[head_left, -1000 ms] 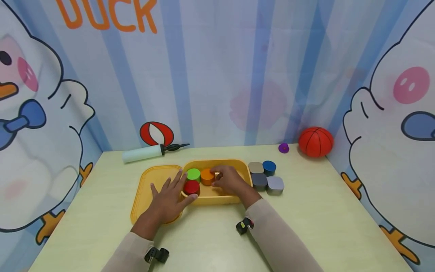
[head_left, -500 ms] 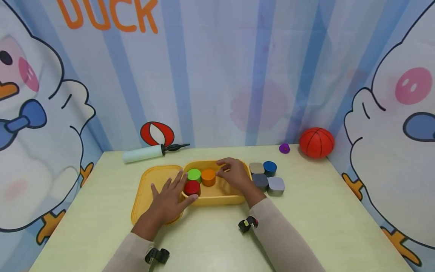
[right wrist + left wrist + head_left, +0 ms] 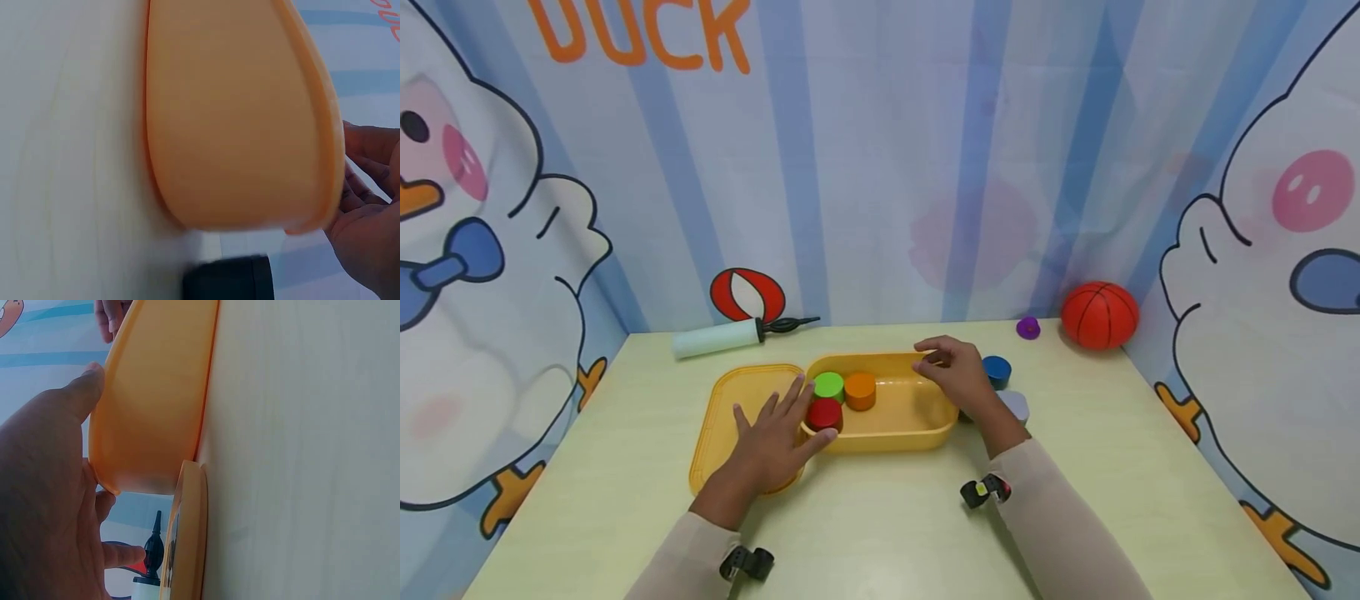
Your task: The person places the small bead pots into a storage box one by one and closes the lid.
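Note:
A yellow plastic box (image 3: 880, 442) stands mid-table in the head view. At its left end sit green (image 3: 828, 386), red (image 3: 824, 413) and orange (image 3: 860, 392) round blocks. My left hand (image 3: 772, 442) lies with spread fingers at that end; in the left wrist view its thumb and fingertips touch the box rim. Over the box's right end hovers my right hand (image 3: 961, 377), fingers loosely bent, with nothing showing between them. To its right are a blue round block (image 3: 997, 370) and a lavender rounded-square block (image 3: 1017, 405); the hand hides the other blocks there, one dark (image 3: 231, 278).
A yellow lid (image 3: 717, 442) lies left of the box, partly under the left hand. At the back edge are a pale hand pump (image 3: 718, 338), a purple piece (image 3: 1028, 327) and a red ball (image 3: 1100, 315). A duck-print curtain (image 3: 880, 167) closes off the back and sides.
The right hand has left the orange block, which stays in the box, and moved right to the box's right end. The left hand has stayed put.

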`<state>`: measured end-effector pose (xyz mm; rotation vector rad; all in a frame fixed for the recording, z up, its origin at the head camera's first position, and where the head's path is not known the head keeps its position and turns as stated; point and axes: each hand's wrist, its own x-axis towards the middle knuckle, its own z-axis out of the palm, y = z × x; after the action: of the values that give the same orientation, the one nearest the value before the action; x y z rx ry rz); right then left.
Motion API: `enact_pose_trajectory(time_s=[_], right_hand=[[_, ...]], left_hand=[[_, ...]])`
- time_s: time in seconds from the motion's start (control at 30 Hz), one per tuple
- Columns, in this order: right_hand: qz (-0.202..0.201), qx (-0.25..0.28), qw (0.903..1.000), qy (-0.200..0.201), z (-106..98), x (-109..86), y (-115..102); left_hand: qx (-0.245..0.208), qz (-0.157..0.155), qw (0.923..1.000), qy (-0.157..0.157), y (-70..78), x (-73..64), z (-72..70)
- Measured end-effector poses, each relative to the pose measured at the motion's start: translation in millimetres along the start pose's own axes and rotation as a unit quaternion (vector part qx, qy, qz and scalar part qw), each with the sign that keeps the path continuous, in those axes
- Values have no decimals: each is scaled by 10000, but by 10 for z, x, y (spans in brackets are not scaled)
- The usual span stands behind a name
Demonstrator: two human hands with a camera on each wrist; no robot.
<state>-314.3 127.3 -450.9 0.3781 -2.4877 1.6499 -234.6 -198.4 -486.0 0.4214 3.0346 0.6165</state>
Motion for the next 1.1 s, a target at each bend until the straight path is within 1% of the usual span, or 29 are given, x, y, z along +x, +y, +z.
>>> enact_pose_trajectory(time_s=[0.2, 0.37, 0.57, 0.7, 0.93, 1.1], right_hand=[[-176, 133, 9997, 49, -248, -23, 111], [-161, 33, 9996, 224, -423, -68, 179], [-243, 11, 9988, 423, -601, -108, 284], [-150, -17, 9982, 584, -687, -116, 375], [75, 149, 9968, 781, -776, -108, 519], [370, 148, 9948, 939, -820, -112, 609]], left_hand=[[-42, -22, 10000, -1, 6, -9, -13], [-12, 4, 10000, 10, 11, -6, -8], [-15, -11, 10000, -24, 12, -9, -14], [-1, -32, 10000, -30, 7, -14, -14], [4, -26, 10000, 18, 6, -17, -14], [-25, -9, 10000, 20, 12, -7, -4]])
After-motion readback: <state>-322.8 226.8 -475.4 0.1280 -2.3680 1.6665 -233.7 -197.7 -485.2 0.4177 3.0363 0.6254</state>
